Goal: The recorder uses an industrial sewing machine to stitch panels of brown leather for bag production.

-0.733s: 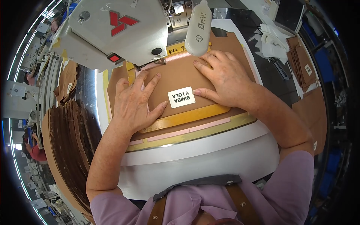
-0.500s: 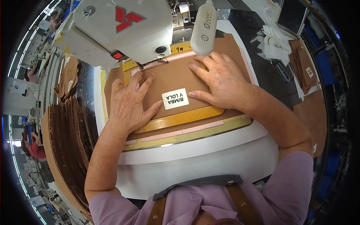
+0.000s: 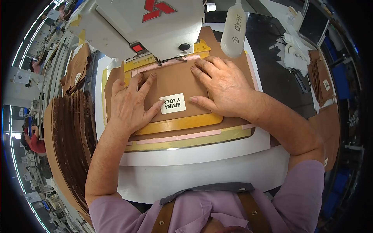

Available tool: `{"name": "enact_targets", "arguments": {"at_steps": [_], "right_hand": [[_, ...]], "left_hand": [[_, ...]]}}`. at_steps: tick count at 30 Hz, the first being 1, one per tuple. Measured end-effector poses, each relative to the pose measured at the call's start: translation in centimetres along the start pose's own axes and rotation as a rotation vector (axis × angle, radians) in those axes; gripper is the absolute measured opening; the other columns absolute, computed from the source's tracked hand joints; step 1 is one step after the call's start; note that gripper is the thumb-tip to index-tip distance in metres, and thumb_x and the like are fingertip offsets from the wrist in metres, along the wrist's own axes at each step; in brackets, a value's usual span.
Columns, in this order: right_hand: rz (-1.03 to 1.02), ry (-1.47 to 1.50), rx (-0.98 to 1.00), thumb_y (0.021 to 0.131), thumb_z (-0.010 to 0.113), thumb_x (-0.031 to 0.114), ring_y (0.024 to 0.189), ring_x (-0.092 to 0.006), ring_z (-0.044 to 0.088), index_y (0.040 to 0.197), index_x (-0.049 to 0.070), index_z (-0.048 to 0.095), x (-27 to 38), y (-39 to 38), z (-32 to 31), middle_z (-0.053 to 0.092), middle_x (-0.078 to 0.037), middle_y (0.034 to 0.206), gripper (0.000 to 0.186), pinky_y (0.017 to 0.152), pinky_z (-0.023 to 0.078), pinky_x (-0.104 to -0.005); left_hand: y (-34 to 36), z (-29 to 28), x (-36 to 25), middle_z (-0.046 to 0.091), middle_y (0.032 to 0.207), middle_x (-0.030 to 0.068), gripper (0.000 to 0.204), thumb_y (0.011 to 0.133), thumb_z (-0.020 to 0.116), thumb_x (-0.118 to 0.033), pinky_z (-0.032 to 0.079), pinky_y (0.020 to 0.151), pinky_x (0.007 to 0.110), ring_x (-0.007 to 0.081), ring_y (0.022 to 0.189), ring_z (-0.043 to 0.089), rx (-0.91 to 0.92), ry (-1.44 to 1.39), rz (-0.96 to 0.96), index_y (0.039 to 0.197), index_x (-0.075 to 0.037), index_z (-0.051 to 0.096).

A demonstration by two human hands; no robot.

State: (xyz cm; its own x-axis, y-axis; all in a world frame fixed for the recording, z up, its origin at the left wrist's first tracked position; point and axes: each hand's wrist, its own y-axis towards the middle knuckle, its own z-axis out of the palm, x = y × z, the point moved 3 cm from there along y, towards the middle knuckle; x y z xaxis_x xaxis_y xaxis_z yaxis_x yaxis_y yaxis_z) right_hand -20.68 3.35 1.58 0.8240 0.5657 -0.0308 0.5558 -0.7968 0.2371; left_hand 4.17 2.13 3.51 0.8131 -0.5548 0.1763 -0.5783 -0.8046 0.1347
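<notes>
Spread wide, your left hand (image 3: 130, 103) and right hand (image 3: 229, 87) rest atop the panel (image 3: 175, 83), long left-to-right, its far side at the machine (image 3: 155, 33).

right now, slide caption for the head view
Left hand and right hand rest on brown panel by sewing machine.

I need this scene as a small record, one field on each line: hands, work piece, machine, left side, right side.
Left hand: spread on brown panel, thumb at white label
Right hand: spread on panel, thumb just right of label
Work piece: panel within yellow frame
Machine: pale sewing machine, beyond hands
Left side: stacked brown pieces
Right side: crumpled white material
</notes>
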Motion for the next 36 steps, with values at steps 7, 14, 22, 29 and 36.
{"name": "enact_targets", "arguments": {"at_steps": [7,14,22,29,36], "right_hand": [[-0.05,0.043,0.002,0.099,0.049,0.06,0.12,-0.0235,0.051,0.136,-0.003,0.059,-0.2,0.2,0.3,0.061,-0.012,0.128,0.074,0.102,0.042,-0.0378],[-0.044,0.082,-0.03,0.098,0.051,0.06,0.122,-0.0249,0.051,0.136,-0.004,0.059,1.3,1.2,0.5,0.061,-0.013,0.13,0.075,0.104,0.041,-0.0385],[-0.071,0.136,-0.114,0.096,0.057,0.053,0.128,-0.0279,0.052,0.131,-0.004,0.061,1.2,1.0,0.6,0.061,-0.015,0.132,0.068,0.111,0.04,-0.0424],[-0.086,0.261,-0.177,0.09,0.07,0.042,0.122,-0.03,0.058,0.121,-0.005,0.064,1.1,0.8,0.5,0.062,-0.016,0.125,0.056,0.105,0.049,-0.0403],[-0.089,0.269,-0.188,0.089,0.071,0.043,0.122,-0.0303,0.058,0.118,-0.004,0.065,1.1,0.7,0.4,0.062,-0.017,0.121,0.056,0.105,0.049,-0.0407]], "left_hand": [[0.3,-0.1,-0.6,0.06,0.127,0.0176,0.07,0.091,0.061,-0.055,0.037,0.101,0.045,0.0292,0.101,0.063,0.055,0.093,-0.042,0.148,-0.015,0.053],[2.0,-1.0,-0.6,0.067,0.117,0.0101,0.056,0.092,0.066,-0.045,0.041,0.097,0.041,0.0244,0.1,0.065,0.055,0.073,-0.022,0.137,-0.013,0.063],[4.5,2.3,-2.5,0.063,0.129,0.0103,0.049,0.085,0.071,-0.022,0.044,0.1,0.042,0.027,0.115,0.061,-0.156,-0.417,0.18,0.13,-0.006,0.064],[5.4,2.5,-3.1,0.059,0.131,0.0114,0.055,0.084,0.069,-0.019,0.045,0.1,0.043,0.0313,0.115,0.057,-0.133,-0.488,0.115,0.137,-0.008,0.06],[5.7,2.8,-3.0,0.061,0.126,0.0112,0.055,0.084,0.067,-0.018,0.043,0.1,0.043,0.0311,0.115,0.057,-0.139,-0.511,0.14,0.139,-0.011,0.059]]}}
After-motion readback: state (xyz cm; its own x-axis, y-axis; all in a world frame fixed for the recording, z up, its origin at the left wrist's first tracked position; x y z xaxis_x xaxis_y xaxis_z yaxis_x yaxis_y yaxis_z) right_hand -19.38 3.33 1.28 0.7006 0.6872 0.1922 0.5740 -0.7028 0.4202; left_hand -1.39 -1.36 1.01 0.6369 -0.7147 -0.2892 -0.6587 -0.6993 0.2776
